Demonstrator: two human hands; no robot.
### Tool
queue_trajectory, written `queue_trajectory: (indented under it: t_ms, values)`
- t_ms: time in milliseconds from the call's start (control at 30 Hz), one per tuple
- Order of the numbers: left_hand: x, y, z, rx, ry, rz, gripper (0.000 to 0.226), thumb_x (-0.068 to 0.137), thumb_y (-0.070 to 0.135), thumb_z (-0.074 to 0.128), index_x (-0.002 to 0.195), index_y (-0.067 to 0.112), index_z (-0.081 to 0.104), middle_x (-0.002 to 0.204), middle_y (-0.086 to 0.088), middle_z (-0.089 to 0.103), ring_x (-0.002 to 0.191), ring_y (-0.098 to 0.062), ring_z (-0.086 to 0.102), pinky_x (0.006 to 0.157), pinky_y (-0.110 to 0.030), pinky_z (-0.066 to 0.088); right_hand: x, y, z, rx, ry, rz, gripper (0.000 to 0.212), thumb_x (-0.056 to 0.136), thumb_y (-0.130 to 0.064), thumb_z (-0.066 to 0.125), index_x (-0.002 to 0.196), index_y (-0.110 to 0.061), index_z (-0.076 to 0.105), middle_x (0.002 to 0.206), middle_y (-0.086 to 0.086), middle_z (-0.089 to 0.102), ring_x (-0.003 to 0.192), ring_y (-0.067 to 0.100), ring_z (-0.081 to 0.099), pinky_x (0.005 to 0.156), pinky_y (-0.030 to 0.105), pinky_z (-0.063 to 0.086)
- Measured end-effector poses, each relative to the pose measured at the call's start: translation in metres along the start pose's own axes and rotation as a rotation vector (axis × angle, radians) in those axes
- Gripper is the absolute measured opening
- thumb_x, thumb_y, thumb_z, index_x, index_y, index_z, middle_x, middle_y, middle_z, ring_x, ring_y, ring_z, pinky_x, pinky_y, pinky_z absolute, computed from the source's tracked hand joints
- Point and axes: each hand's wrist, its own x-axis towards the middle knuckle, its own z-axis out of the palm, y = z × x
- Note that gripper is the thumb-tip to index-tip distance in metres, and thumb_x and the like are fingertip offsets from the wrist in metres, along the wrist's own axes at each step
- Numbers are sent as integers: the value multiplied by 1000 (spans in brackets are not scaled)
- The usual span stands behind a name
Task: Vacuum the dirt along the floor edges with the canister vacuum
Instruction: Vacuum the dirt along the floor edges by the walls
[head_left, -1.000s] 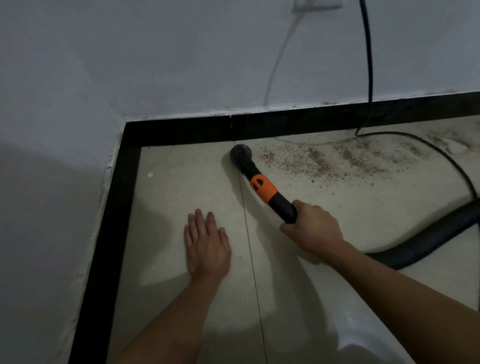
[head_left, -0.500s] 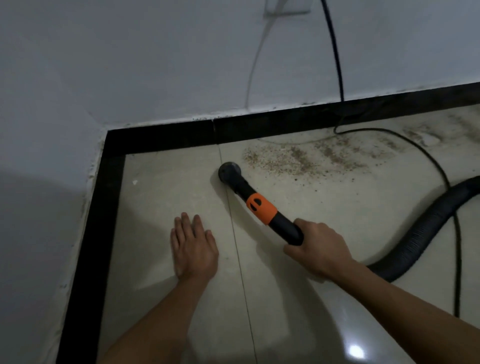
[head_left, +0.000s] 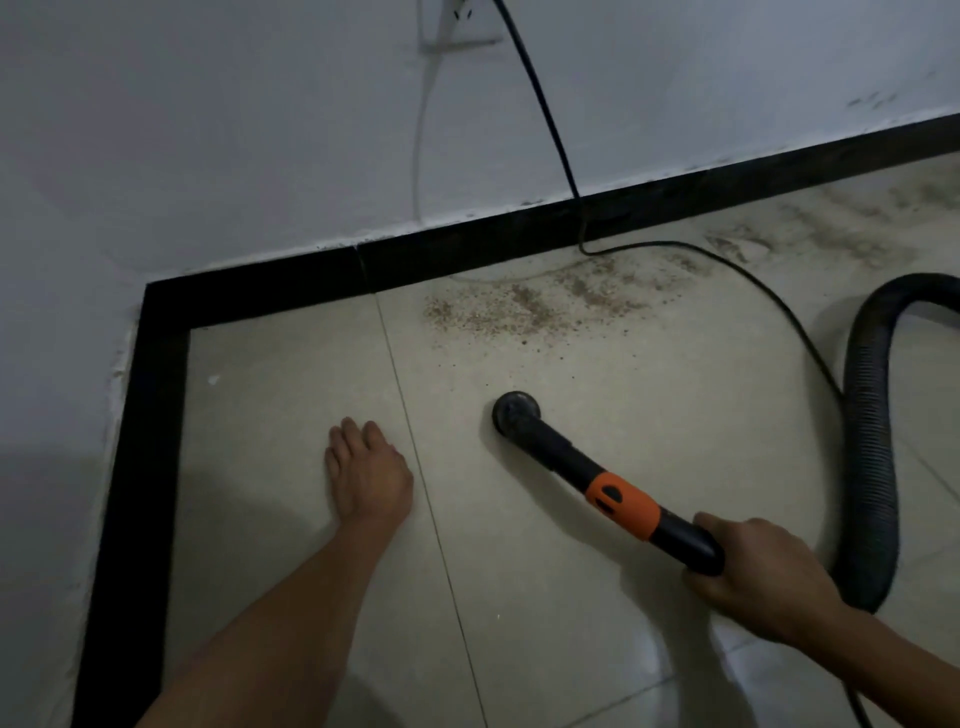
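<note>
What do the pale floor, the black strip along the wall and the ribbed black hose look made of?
Pale floor: probably glazed ceramic tile, semi-gloss; grout lines and glare show. Black strip along the wall: perhaps dark tile skirting, matt; one joint shows. Ribbed black hose: flexible plastic, judging by its corrugations and bend.

Black wand (head_left: 561, 453) with an orange collar (head_left: 621, 500) lies slanted, its round nozzle (head_left: 516, 411) apparently touching the floor, short of the brown dirt (head_left: 519, 312) strewn by the skirting (head_left: 415, 262). Ribbed hose (head_left: 872, 441) loops right.
</note>
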Motion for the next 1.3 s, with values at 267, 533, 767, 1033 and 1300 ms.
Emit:
queue_trajectory:
  t_ms: [267, 533, 767, 1033, 1300]
  values:
    - [-1, 17, 10, -34, 21, -52, 43, 82, 9, 57, 119, -11, 51, 133, -38, 43, 126, -52, 37, 102, -56, 31, -4, 5, 8, -47, 11, -17, 17, 82, -47, 58, 89, -33, 50, 75, -4, 61, 67, 10, 59, 61, 24, 45]
    - [-2, 26, 15, -36, 17, -80, 52, 88, 14, 55, 132, -12, 42, 141, -40, 33, 132, -55, 28, 106, -59, 23, 18, 62, -17, 180, 187, 310, 17, 76, -36, 71, 83, -25, 59, 64, -8, 57, 57, 12, 55, 49, 24, 33]
    - [-8, 30, 19, -40, 61, -85, 51, 91, 15, 48, 136, -9, 42, 143, -39, 32, 133, -54, 28, 109, -58, 20, 28, 21, -12, 135, 109, 176, 21, 75, -42, 64, 89, -28, 57, 85, 2, 69, 81, 27, 66, 65, 31, 47]
    - [-12, 19, 23, -51, 157, -31, 58, 93, 30, 30, 138, -3, 44, 146, -32, 35, 136, -48, 31, 112, -55, 23, 43, -59, 4, 13, 37, -124, 23, 84, -43, 54, 100, -27, 55, 94, 0, 66, 87, 24, 65, 63, 29, 34]
    - [-12, 21, 22, -28, 176, -56, 57, 89, 28, 36, 136, -1, 48, 144, -30, 38, 134, -46, 33, 111, -53, 25, 78, 9, -28, 141, 171, 113, 16, 78, -37, 66, 85, -26, 57, 69, -3, 59, 66, 24, 60, 56, 29, 38]
